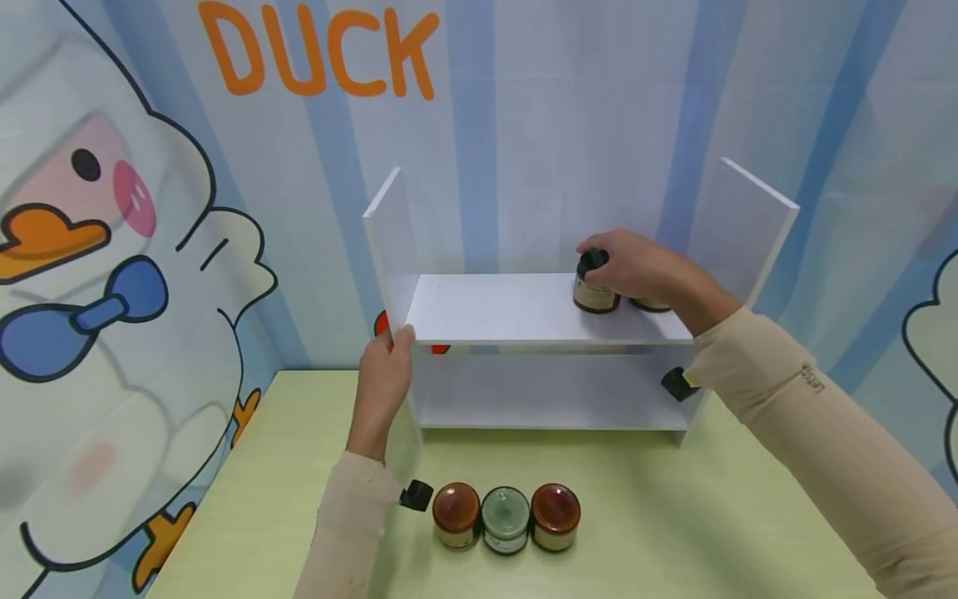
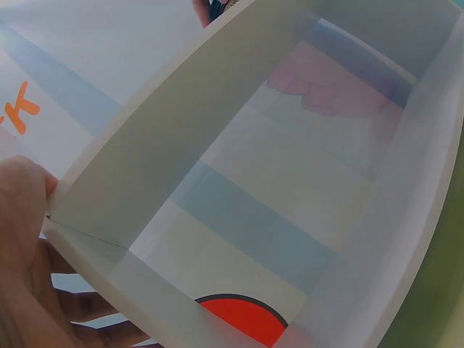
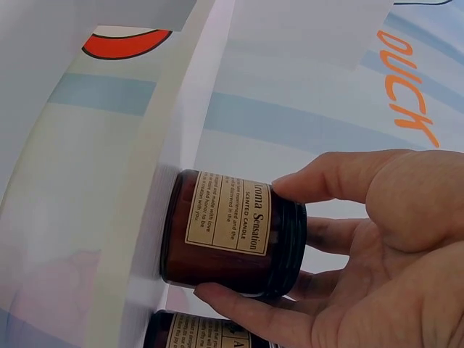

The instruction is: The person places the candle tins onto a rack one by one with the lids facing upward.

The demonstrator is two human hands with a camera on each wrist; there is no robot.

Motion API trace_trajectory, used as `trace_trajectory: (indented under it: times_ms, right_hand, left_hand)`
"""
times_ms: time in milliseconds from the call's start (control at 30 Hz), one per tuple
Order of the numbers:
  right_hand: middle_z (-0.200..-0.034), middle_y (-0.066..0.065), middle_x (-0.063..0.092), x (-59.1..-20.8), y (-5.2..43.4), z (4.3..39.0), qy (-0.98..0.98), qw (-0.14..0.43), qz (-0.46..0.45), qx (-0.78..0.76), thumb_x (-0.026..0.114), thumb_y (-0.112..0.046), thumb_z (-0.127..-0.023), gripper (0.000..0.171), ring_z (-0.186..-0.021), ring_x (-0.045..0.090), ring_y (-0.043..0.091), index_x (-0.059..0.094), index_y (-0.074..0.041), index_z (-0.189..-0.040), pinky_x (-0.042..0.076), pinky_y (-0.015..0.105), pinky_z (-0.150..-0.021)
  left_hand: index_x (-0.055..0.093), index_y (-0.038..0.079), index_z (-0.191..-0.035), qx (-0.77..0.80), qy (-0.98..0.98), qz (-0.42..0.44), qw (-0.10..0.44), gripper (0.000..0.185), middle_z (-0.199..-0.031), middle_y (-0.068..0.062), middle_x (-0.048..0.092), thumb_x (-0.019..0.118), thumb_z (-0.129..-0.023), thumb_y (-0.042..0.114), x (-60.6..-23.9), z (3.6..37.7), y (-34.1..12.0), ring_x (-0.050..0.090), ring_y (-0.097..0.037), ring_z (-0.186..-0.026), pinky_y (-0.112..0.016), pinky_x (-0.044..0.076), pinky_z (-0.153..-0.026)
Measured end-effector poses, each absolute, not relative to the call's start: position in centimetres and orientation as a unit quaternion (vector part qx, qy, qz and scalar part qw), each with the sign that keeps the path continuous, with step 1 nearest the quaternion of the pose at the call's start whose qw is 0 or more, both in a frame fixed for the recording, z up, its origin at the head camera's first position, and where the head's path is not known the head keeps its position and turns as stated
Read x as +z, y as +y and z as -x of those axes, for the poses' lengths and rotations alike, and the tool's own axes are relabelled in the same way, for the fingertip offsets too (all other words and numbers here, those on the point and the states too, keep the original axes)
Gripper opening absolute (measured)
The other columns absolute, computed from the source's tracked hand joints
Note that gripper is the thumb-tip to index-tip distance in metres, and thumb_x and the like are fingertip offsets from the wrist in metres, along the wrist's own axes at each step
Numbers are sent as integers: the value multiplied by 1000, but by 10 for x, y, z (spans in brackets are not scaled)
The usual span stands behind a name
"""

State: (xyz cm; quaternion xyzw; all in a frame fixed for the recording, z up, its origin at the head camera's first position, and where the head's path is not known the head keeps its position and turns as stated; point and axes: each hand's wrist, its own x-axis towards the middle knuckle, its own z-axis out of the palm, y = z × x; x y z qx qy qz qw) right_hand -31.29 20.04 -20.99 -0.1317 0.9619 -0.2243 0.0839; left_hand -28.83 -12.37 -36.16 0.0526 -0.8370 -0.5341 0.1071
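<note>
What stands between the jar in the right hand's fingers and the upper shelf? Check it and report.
Nothing visible. The held jar has its base right at the upper shelf, possibly touching already. A second jar stands close beside it, toward the right panel, not underneath.

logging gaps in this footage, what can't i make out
- Head view: jar beside the held jar, mostly hidden behind the right hand.
- Right wrist view: that jar's label, partly cut off by bottom edge.
- Head view: label of the green jar, too small to read.
- Left wrist view: fingertips of the left hand, hidden behind the side panel.
</note>
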Motion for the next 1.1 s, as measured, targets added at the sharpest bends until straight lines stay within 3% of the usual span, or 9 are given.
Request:
trace_trajectory:
  times_ms: [233, 500, 733, 933, 1100]
  right_hand:
    - [-162, 23, 28, -212, 199, 312, 962, 80, 118, -233, 53, -14, -101, 59, -145, 31, 43, 36, -5, -156, 33, 61, -111]
    - [-162, 23, 28, -213, 200, 313, 961, 77, 121, -234, 52, -13, -101, 59, -146, 30, 43, 34, -4, -157, 33, 61, -112]
    - [-162, 23, 28, -214, 202, 313, 960, 76, 121, -243, 52, -13, -102, 60, -146, 30, 43, 32, -5, -158, 34, 61, -111]
    - [-161, 24, 29, -215, 203, 311, 959, 72, 122, -244, 52, -14, -102, 60, -145, 32, 43, 32, -5, -158, 35, 60, -111]
    - [-161, 25, 29, -212, 206, 308, 960, 65, 129, -238, 54, -17, -101, 63, -144, 33, 44, 31, -5, -158, 34, 60, -110]
  left_hand:
    - [63, 4, -128, -530, -839, -48, 113, 53, -108, -15, 64, 39, -105, 45, -363, 288, -125, 51, -30, -91, -44, 42, -79]
    - [61, 5, -132, -534, -837, -50, 106, 54, -118, -15, 64, 38, -105, 45, -362, 287, -123, 52, -31, -97, -45, 42, -82]
    - [62, 4, -131, -534, -837, -51, 107, 55, -98, -14, 57, 38, -105, 46, -362, 288, -121, 50, -31, -89, -43, 39, -77]
    - [62, 4, -130, -531, -838, -51, 112, 55, -105, -12, 61, 38, -104, 47, -363, 287, -120, 51, -30, -91, -44, 40, -77]
    - [62, 4, -129, -532, -838, -51, 112, 55, -99, -13, 58, 38, -104, 47, -363, 286, -120, 50, -30, -88, -43, 40, -76]
